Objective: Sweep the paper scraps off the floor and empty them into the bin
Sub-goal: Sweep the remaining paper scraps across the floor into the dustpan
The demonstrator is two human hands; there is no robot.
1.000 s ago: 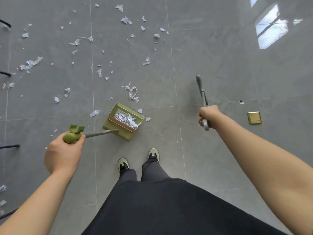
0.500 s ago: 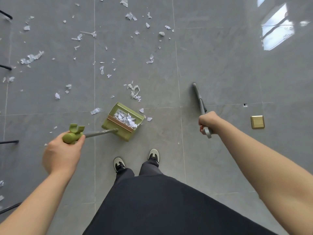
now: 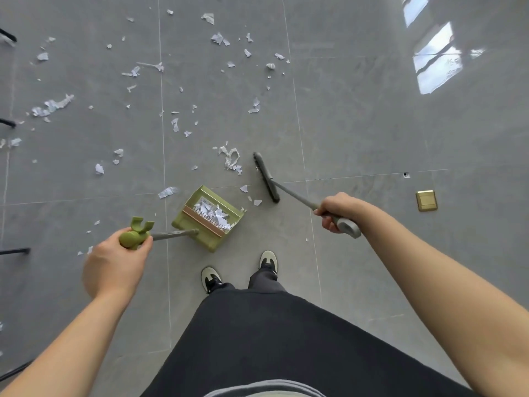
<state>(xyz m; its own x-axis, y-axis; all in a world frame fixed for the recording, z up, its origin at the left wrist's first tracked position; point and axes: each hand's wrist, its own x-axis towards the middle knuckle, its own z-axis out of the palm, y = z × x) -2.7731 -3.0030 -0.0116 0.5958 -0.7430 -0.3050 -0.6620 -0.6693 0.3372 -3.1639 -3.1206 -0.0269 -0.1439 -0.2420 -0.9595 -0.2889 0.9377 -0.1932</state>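
Observation:
My left hand (image 3: 114, 265) grips the green knob of the dustpan handle (image 3: 134, 237). The green dustpan (image 3: 207, 217) stands on the floor just ahead of my feet with white scraps inside it. My right hand (image 3: 335, 210) grips the grey broom handle (image 3: 346, 227). The broom head (image 3: 266, 177) rests on the floor to the right of the pan's mouth, beside a curled scrap (image 3: 230, 159). Several white paper scraps (image 3: 174, 124) lie scattered over the grey tiles ahead and to the left. No bin is in view.
A brass floor socket cover (image 3: 426, 200) sits in the tiles on the right. Black furniture legs (image 3: 14, 250) stick in along the left edge. My two shoes (image 3: 211, 279) stand behind the dustpan. Bright window reflections (image 3: 435, 64) lie at the upper right.
My right hand has swung the broom head leftward, from out on the right to just beside the dustpan's mouth. The dustpan and my left hand have stayed put.

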